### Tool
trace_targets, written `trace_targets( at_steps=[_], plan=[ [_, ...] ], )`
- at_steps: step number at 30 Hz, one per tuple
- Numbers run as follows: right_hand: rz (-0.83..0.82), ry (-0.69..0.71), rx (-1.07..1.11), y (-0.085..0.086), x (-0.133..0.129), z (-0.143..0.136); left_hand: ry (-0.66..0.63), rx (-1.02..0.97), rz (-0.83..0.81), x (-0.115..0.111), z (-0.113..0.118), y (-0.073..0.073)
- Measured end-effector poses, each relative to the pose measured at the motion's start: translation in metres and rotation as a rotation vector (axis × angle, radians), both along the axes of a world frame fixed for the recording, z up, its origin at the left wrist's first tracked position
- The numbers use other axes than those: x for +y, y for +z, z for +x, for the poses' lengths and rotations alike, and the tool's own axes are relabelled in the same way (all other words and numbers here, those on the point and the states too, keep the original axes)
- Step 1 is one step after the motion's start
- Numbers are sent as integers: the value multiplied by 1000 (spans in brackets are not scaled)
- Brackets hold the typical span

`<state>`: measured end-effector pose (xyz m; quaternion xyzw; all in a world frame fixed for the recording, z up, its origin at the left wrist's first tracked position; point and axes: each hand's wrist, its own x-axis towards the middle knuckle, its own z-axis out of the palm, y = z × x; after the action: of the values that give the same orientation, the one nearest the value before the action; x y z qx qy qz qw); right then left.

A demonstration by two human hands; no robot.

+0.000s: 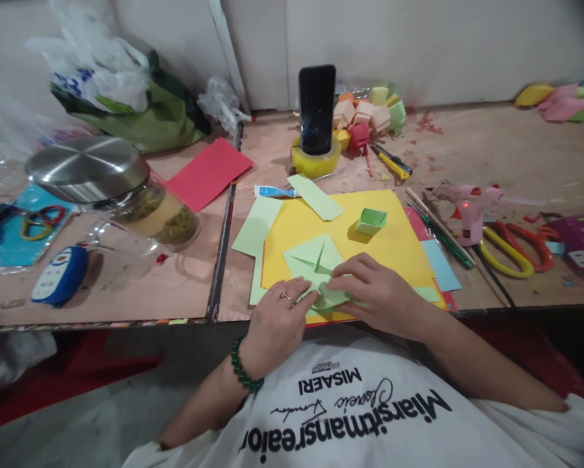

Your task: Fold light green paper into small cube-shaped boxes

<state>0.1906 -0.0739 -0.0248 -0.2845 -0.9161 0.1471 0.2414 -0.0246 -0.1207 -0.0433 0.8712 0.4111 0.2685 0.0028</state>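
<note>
A light green paper (316, 255), its flaps folded to the middle, lies on yellow sheets (292, 227) near the table's front edge. My left hand (282, 318), with a ring and a green bead bracelet, presses on its lower left side, fingers together. On the right side, the bent fingers of my right hand (377, 289) grip the same paper at its lower right. A small open green paper box (371, 221) stands behind my right hand. Behind the folded paper, a light green strip (315, 197) rests partly on the yellow sheets.
A phone (317, 107) stands in a yellow tape roll (316, 159). Folded paper pieces (365, 117) lie behind. To the right are a pink glue gun (471, 211) and scissors (511, 250); to the left, a lidded glass jar (160, 214) and red paper (211, 172).
</note>
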Motion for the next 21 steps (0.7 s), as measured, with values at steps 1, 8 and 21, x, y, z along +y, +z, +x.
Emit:
trace_targets(
  at_steps=[1, 8, 21],
  plan=[
    [-22, -7, -4, 0, 1, 1, 5, -12, -4, -1, 0, -1],
    [-329, 22, 51, -8, 13, 7, 12, -96, 7, -4, -4, -8],
    [-352, -335, 85, -18, 13, -11, -2, -179, 47, -7, -7, -13]
  ],
)
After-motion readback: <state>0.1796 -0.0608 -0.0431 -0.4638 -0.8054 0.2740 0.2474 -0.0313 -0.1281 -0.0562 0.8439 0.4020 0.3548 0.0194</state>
